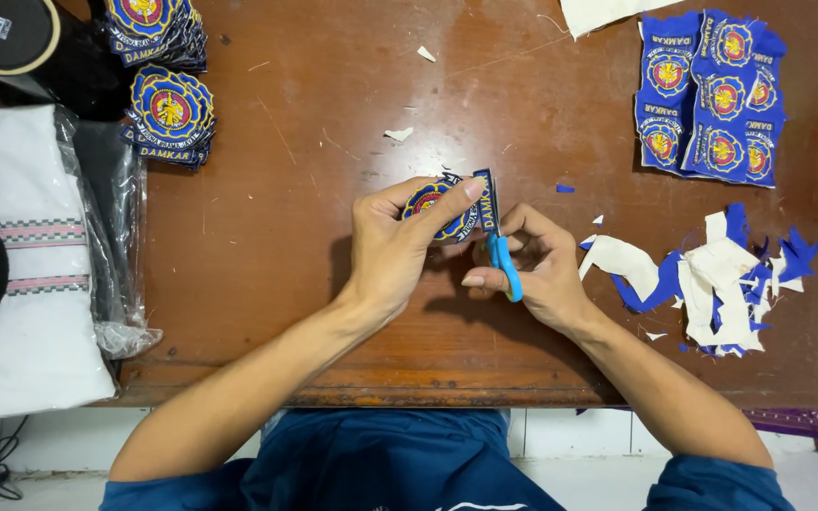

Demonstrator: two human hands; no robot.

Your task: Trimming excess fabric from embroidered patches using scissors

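Two hands meet over the middle of the brown wooden table [286,246]. I see my left hand [392,248] pinching a round embroidered patch [435,203], blue with a yellow and red crest, thumb on top and fingers curled under it. My right hand [543,270] has its fingers closed through the blue handles of small scissors [502,260], whose blades point away from me into a blue strip at the patch's right edge. Patch and scissors sit just above the table, near its centre.

No open container shows. At the left edge lies a clear plastic bag [111,237] holding folded white cloth [21,284] with pink and checked stripes; the film is crinkled and glossy.

Far left, two stacks of cut patches [170,114] lie, scalloped and round, same blue and yellow. Far right lies a flat sheet of uncut patches [717,99] on blue fabric, in rows. Near right, a loose pile of scraps [712,279], white backing and blue trimmings, jagged and curled. Small white bits dot the scratched tabletop. Nearest me, blue sleeves and a blue shirt show below the table's edge.
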